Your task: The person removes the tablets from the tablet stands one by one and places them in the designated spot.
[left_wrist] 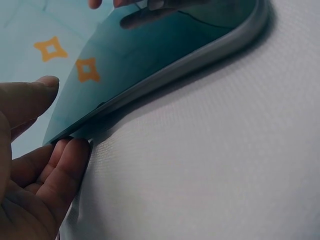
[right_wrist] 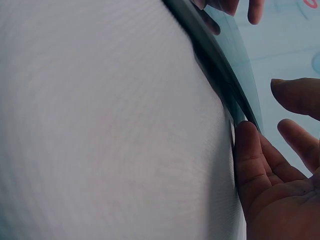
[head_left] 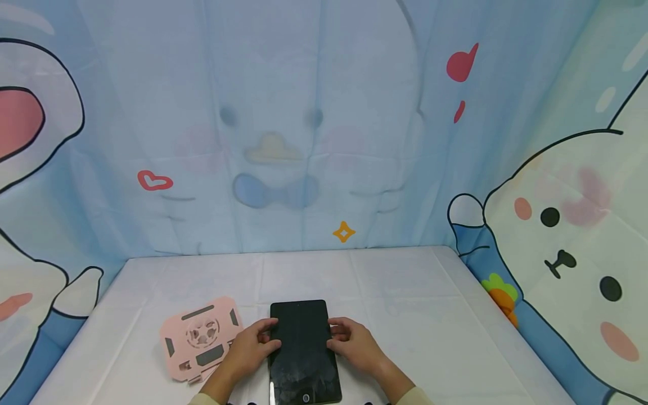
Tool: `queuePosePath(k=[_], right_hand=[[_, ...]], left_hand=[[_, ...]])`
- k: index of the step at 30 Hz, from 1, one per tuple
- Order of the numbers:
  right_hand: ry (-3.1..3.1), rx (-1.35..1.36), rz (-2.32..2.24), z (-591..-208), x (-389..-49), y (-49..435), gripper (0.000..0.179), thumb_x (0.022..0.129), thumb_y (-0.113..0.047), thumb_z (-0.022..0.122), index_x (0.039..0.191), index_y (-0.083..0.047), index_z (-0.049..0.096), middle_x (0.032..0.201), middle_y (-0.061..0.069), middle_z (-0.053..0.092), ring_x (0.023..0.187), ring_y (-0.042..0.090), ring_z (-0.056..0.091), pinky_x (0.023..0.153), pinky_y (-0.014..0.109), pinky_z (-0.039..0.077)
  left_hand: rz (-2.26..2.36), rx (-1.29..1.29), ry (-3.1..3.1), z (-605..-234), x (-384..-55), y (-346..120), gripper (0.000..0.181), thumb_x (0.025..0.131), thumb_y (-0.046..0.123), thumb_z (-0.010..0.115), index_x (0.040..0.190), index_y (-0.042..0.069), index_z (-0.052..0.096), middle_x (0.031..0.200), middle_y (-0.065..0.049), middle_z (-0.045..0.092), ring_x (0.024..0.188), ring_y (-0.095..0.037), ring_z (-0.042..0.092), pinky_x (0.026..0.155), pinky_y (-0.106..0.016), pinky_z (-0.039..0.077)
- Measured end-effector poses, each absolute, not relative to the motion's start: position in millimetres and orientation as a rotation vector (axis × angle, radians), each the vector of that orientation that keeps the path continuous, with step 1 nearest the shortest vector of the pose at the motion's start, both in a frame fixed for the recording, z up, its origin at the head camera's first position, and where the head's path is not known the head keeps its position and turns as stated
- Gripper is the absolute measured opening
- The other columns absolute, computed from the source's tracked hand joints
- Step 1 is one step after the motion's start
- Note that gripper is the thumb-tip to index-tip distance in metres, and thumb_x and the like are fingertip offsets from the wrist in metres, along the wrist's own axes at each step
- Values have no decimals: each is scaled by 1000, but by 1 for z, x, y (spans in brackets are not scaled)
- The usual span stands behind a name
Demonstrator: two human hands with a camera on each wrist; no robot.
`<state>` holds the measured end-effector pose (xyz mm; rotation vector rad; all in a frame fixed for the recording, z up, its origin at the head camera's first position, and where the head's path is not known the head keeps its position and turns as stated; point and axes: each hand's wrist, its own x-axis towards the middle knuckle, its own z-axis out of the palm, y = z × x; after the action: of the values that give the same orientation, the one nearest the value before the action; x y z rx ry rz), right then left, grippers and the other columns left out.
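A black tablet [head_left: 304,354] with a glossy screen and a round button at its near end lies in front of me on the white cloth. My left hand [head_left: 250,346] holds its left edge, thumb on top. On the opposite edge, my right hand [head_left: 356,346] grips in much the same way. In the left wrist view, fingertips [left_wrist: 75,155] tuck against the underside of the tablet's rim [left_wrist: 165,75]. The right wrist view has fingertips [right_wrist: 247,140] at the rim too, with the thumb above the screen. Beside my left hand lies a pink slotted panel [head_left: 182,337] with a round cut-out.
The table [head_left: 430,320] is covered in white cloth, creased in places. A blue curtain [head_left: 364,140] printed with cartoon animals hangs behind the table and along both sides. My left forearm covers part of the pink panel's near right edge.
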<state>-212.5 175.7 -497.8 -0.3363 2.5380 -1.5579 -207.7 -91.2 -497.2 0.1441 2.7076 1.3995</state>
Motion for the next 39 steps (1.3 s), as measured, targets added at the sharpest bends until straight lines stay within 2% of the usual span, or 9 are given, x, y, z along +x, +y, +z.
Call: queuePosePath(k=[17, 39], right_hand=[[2539, -309, -1574, -500, -214, 176, 51, 87, -12, 74, 132, 5, 58, 113, 13, 68, 93, 22, 66, 74, 34, 55], [2570, -274, -1539, -497, -213, 176, 50, 89, -13, 73, 132, 5, 58, 118, 17, 67, 100, 27, 66, 81, 40, 56]], left_hand=[[1457, 146, 2664, -495, -206, -92, 52, 88, 19, 76, 136, 7, 60, 131, -21, 62, 100, -23, 64, 89, -52, 50], [1469, 122, 2645, -493, -206, -91, 51, 88, 19, 76, 136, 9, 60, 134, -21, 60, 106, -28, 65, 91, -52, 51]])
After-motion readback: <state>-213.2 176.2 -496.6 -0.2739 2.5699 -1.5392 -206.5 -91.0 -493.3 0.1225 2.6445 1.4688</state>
